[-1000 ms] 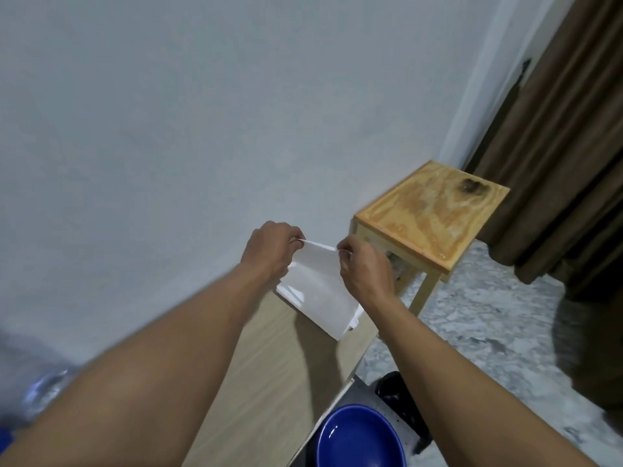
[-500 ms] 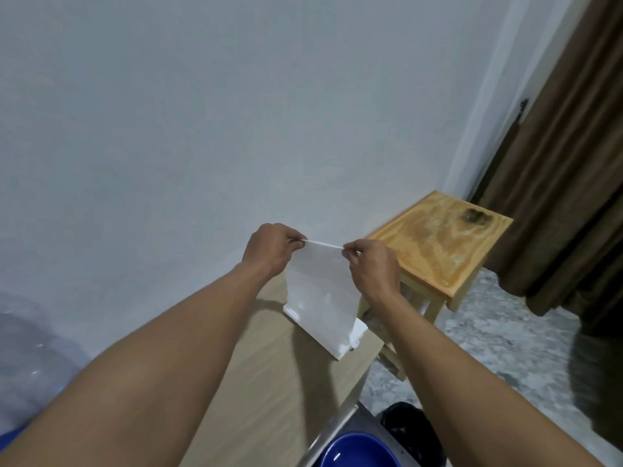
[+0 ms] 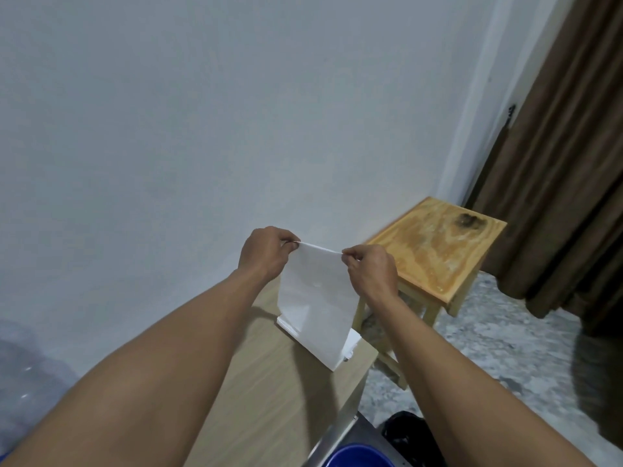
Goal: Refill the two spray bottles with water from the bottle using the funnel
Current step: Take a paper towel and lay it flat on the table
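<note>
White tissue [image 3: 317, 298] hung taut between left hand [image 3: 266, 254] and right hand [image 3: 371, 274], both pinching its top corners at the tabletop's [image 3: 269, 399] far-right corner, likely for wiping spills; spray bottles and funnel unseen.

I see thin, matt white tissue paper [image 3: 317, 298] pinched between my fingers [image 3: 288, 242]. Below them, the table [image 3: 269, 399] looks like smooth, pale matt wood laminate. Right of my fingertips, the stool [image 3: 438, 251] shows grainy, semi-gloss plywood.
</note>
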Available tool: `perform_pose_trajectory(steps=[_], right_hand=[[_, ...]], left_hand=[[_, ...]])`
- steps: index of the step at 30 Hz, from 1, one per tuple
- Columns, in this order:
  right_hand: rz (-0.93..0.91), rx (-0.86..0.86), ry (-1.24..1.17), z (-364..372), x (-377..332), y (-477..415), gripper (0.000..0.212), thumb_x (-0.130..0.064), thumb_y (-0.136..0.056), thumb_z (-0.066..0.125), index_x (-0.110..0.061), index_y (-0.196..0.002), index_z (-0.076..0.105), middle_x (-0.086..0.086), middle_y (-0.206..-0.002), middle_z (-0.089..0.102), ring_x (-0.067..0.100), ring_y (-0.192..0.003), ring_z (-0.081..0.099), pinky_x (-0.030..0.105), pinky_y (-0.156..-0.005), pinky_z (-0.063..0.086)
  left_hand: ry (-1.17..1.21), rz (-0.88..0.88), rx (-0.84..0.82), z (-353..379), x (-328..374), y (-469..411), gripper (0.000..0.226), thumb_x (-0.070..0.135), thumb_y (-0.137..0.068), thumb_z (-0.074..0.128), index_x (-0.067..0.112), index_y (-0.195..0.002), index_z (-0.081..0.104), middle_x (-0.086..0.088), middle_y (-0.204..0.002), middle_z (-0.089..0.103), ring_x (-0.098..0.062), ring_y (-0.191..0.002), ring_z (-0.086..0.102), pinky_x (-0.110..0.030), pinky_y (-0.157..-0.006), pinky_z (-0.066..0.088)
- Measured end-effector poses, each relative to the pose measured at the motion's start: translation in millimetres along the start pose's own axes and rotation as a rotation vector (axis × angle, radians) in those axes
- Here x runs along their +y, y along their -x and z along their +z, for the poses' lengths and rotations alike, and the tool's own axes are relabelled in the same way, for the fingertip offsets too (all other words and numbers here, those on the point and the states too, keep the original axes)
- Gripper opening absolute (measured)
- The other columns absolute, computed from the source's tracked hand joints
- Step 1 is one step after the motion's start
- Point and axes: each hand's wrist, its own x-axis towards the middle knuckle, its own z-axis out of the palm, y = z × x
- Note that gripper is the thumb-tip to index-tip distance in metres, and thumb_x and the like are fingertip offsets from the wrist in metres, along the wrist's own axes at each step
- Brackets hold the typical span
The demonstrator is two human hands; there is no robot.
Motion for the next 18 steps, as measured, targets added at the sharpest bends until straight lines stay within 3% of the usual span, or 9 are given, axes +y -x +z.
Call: perform_pose_trajectory(steps=[8,18], right_hand=[[-0.039,0.085,-0.015,-0.1,-8.5,-5.0,0.019,-0.02,-0.098,0.057,-0.019,-0.103,0.075,-0.002,-0.1,0.076,0.02,-0.093,0.067,0.027,-0.072,0.045],[-0.08,-0.131,-0.137,5.3,-26.9,25.7,0.018,-0.015,-0.097,0.06,-0.019,-0.106,0.074,-0.004,-0.098,0.072,0.012,-0.09,0.064,0.024,-0.072,0.044]], left_hand=[[0.066,-0.011,-0.001,-6.0,10.5,-0.4,0.015,0.024,-0.092,0.059,0.027,-0.09,0.074,0.012,-0.091,0.071,-0.013,-0.091,0.064,-0.032,-0.082,0.053],[0.314,-0.159,0.009,-47.4,-25.8,54.1,0.011,0.022,-0.09,0.066,0.025,-0.092,0.077,0.013,-0.093,0.073,-0.005,-0.093,0.062,-0.014,-0.071,0.041]])
